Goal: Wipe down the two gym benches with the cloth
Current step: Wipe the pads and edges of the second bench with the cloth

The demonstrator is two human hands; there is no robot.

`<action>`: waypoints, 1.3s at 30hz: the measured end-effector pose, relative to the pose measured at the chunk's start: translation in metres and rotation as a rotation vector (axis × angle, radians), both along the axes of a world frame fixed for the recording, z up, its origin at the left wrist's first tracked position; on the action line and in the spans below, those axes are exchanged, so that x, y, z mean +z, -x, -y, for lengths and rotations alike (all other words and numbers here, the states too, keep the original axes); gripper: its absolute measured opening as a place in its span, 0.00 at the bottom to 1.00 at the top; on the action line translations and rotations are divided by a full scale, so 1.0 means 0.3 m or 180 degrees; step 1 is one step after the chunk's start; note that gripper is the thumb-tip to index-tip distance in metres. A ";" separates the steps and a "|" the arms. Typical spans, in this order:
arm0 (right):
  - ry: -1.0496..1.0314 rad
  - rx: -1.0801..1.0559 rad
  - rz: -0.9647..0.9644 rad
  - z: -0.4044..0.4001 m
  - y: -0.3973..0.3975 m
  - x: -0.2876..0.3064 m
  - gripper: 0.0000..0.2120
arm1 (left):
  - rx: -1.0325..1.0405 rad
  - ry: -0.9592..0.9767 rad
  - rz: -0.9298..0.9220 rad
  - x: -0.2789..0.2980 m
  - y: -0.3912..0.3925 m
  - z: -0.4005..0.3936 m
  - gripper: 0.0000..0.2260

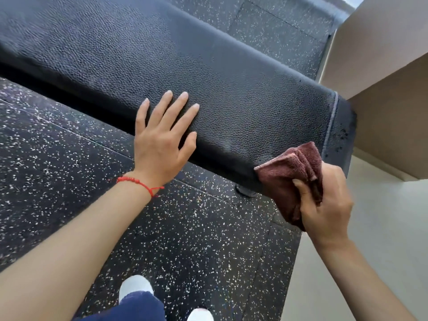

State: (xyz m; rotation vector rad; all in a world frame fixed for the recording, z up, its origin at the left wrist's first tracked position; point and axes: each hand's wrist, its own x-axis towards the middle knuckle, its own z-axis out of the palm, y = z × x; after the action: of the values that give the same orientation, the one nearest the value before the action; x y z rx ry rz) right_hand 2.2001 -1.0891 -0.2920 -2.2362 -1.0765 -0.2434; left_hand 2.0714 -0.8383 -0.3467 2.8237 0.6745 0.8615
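A black padded gym bench (129, 54) with pebbled vinyl runs from the upper left down to the right. My left hand (162, 140) lies flat on the pad's near edge, fingers straight and spread, a red string bracelet on the wrist. My right hand (326, 202) grips a bunched maroon cloth (287, 174) and holds it against the near side face of the bench, close to its right end. Only one bench is in view.
Black speckled rubber floor mats (69, 158) lie under and around the bench. A beige wall corner (382, 66) stands right behind the bench's end, with pale flooring (382, 228) to the right. My white shoes (136, 286) stand at the bottom centre.
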 end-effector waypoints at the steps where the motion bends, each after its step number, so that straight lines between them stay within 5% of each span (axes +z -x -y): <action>1: 0.0008 -0.0011 0.0026 -0.002 0.000 -0.004 0.16 | 0.0045 -0.0027 0.0091 -0.008 -0.006 0.003 0.18; 14: -0.0651 -0.0809 0.0462 -0.028 0.068 -0.081 0.19 | 0.0193 -0.0432 0.0817 -0.076 -0.042 -0.004 0.16; 21: -0.1252 -0.1299 0.0727 -0.142 0.143 -0.119 0.19 | 0.0226 -0.0456 0.0733 -0.072 -0.040 -0.003 0.17; 32: -0.1232 -0.1144 0.0866 -0.293 0.201 -0.140 0.18 | -0.0098 -0.0284 0.0418 -0.042 -0.001 -0.036 0.19; 39: -0.1597 -0.1719 0.0878 -0.356 0.246 -0.162 0.20 | 0.0133 -0.0230 0.0583 -0.020 0.154 -0.310 0.19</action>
State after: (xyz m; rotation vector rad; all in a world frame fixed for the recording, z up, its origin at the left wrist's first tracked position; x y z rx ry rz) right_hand 2.1263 -0.9822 -0.3407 -2.0093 -0.4367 -0.9600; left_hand 2.0253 -0.7453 -0.3527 2.7552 0.6913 1.1570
